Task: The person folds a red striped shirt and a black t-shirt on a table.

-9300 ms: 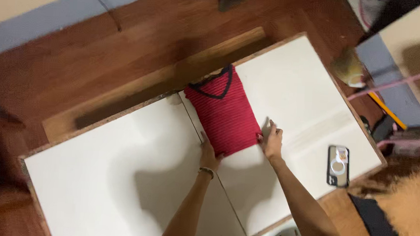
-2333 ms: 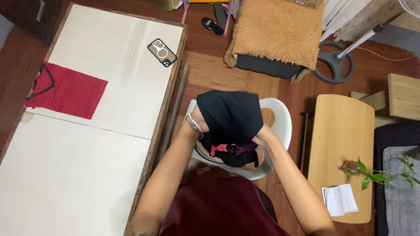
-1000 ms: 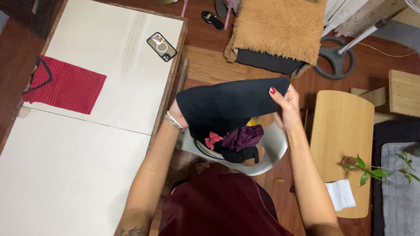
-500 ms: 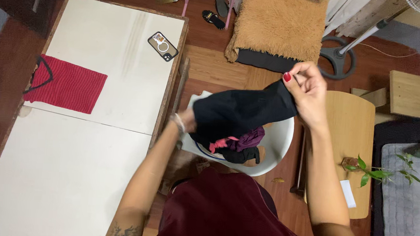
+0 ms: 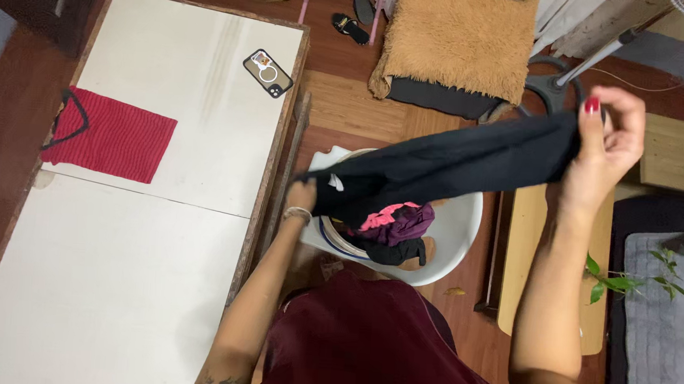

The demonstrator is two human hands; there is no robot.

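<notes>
One black garment point(image 5: 454, 163) hung stretched across the middle of the frame between two hands: the right hand point(image 5: 608, 137) pinched its end at upper right, the left hand point(image 5: 304, 195) gripped the other end above one white chair point(image 5: 454, 230) heaped with clothes point(image 5: 395, 231). One folded red top point(image 5: 112, 134) and one phone point(image 5: 268, 73) lay on the white table point(image 5: 115, 273) at left.

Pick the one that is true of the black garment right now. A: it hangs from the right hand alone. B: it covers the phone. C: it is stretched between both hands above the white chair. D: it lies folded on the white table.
C: the left hand and right hand each grip one end of the black garment, which is pulled taut over the white chair.
</notes>
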